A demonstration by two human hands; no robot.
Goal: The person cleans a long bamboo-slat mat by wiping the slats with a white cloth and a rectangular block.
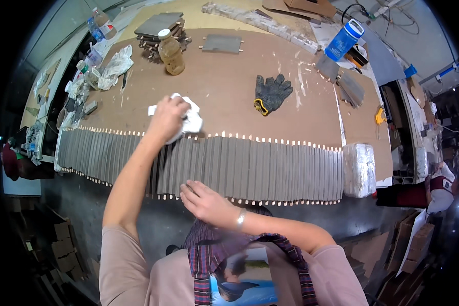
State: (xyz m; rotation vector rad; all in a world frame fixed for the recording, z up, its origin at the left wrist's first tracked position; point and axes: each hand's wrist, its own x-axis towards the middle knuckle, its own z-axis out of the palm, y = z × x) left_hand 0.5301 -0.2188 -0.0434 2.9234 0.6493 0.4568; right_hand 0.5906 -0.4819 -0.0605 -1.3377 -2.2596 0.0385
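Note:
A long row of grey slats (280,168), each with pale wooden pegs at its ends, lies side by side along the table's near edge. My left hand (169,118) reaches over the row, its fingers closed on a crumpled white cloth (193,122) at the slats' far ends. At the near edge of the row, my right hand (205,204) rests with its fingers on the slat ends, slightly bent and apart. It grips nothing that I can see. A grey knitted glove (274,93) with a yellow cuff lies beyond the slats, to the right of the cloth.
Farther back stand a bottle of yellowish liquid (171,53) and a stack of grey panels (158,28). A single pegged panel (222,44) lies beside them. A blue water bottle (345,41) stands at the far right. A silvery wrapped block (358,170) ends the row.

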